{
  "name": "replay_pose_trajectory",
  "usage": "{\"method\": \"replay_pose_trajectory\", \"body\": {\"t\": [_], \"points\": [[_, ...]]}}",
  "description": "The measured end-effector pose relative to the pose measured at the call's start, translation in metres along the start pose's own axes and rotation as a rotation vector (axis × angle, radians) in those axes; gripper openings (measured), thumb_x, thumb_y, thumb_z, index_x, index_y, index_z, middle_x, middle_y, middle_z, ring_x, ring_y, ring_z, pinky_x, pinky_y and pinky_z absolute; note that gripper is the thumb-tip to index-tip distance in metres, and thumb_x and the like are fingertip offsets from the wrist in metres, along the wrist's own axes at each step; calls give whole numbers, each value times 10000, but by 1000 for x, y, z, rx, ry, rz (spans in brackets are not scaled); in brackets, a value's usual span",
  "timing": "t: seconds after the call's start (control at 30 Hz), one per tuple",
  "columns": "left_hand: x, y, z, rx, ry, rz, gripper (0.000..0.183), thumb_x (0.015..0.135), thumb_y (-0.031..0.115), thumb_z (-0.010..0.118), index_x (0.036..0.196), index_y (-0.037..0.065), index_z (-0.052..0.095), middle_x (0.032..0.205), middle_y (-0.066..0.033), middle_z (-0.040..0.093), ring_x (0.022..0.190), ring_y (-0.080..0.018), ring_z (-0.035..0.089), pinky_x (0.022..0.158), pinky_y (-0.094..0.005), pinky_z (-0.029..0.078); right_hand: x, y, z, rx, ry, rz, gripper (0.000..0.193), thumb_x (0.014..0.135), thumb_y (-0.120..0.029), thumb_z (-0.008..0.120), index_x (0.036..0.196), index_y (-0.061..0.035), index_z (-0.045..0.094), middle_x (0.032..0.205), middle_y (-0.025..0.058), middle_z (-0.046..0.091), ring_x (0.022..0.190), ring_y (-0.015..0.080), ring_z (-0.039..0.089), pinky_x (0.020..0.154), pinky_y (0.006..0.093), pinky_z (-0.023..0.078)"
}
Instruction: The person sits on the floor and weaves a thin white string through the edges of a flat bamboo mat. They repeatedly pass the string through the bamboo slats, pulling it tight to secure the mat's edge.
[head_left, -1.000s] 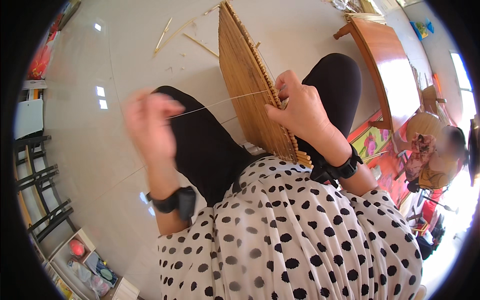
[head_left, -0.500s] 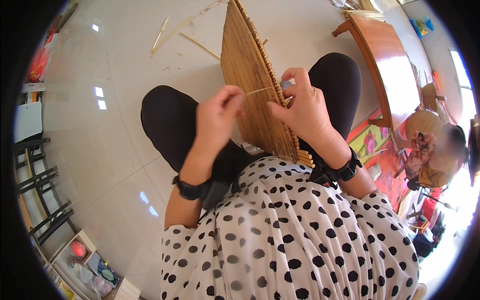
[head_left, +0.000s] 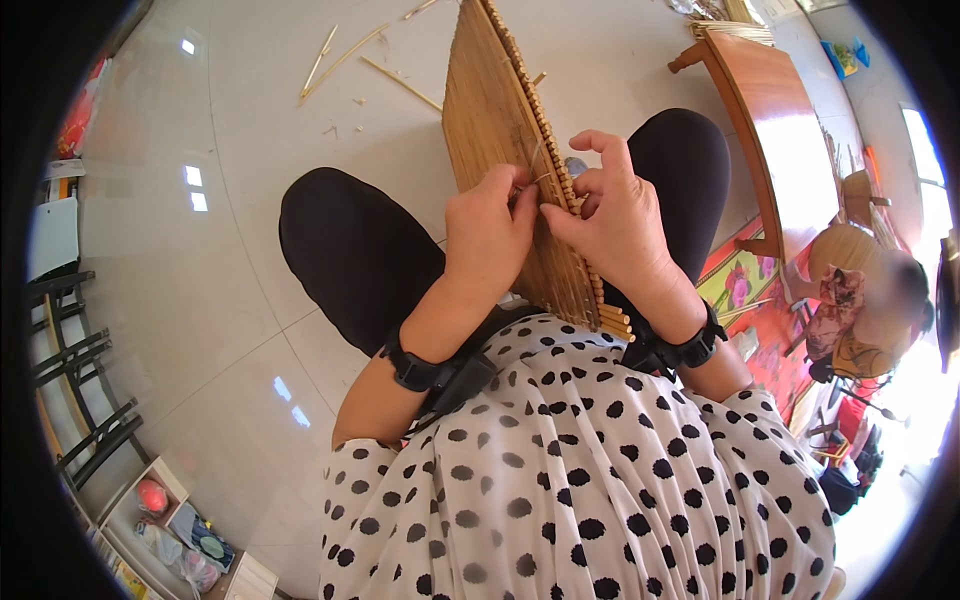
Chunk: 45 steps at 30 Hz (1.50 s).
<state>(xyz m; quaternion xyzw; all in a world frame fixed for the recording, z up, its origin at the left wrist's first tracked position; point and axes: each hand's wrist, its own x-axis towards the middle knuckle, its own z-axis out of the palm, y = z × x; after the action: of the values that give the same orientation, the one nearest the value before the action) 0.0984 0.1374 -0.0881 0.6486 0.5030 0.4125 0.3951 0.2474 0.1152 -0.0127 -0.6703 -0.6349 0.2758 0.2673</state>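
A brown panel of thin stalks (head_left: 488, 110) stands tilted between my knees, its edge of stalk ends facing up and right. My left hand (head_left: 488, 230) is closed in a pinch close to that edge, against the left face. A thin pale strand (head_left: 541, 179) shows at its fingertips; the fingers partly hide it. Across the edge, my right hand (head_left: 628, 225) grips the panel with the thumb on the edge and fingers bent behind it, index finger raised. Several stalk ends (head_left: 615, 322) stick out at the panel's near corner, by my lap.
Loose stalks (head_left: 400, 83) lie on the tiled floor beyond my left knee. A low wooden table (head_left: 770, 120) stands at the far right. Another person (head_left: 860, 310) sits at the right. Dark metal racks (head_left: 75, 350) and an open drawer (head_left: 150, 520) are at the left.
My left hand has moved right and forward, from holding the strand drawn out to pinching close beside the panel's edge. The right hand has stayed at the edge.
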Motion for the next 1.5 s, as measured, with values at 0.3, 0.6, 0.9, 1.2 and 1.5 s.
{"method": "replay_pose_trajectory", "body": {"t": [0.3,0.6,0.9,1.2,1.5], "points": [[15,0,-77,-1062,-424,-396,170,1002,199,636,1092,56,648,837,-21,617,676,-142,603,606,-227,462,0,7,-3,44,-5,61,433,772,-184,762,1126,2,595,868,163,721,684,314,696,684,369,562],[32,21,-62,-977,-370,-230,185,1022,216,604,1043,35,636,915,-30,634,733,-127,585,711,-263,477,4,-1,5,22,-8,82,271,797,-193,727,934,34,674,750,200,687,612,324,674,613,357,550],[43,23,-72,-701,-409,-88,87,992,73,617,960,-4,639,818,1,606,701,-85,567,680,-219,463,3,-1,10,-15,67,81,221,798,-176,736,839,22,647,601,177,585,514,327,594,525,352,498],[46,22,-95,-582,-293,-109,82,976,80,650,979,-2,653,956,-35,666,757,-111,660,703,-228,499,6,-3,11,-11,34,-13,201,798,-147,739,781,23,633,549,162,529,465,303,525,483,339,455],[12,32,-110,66,-34,141,210,911,-39,649,1099,24,716,779,-12,604,686,-80,568,624,-232,469,4,13,2,-28,37,32,193,808,-134,745,823,32,649,546,108,504,468,151,442,484,294,420]]}}
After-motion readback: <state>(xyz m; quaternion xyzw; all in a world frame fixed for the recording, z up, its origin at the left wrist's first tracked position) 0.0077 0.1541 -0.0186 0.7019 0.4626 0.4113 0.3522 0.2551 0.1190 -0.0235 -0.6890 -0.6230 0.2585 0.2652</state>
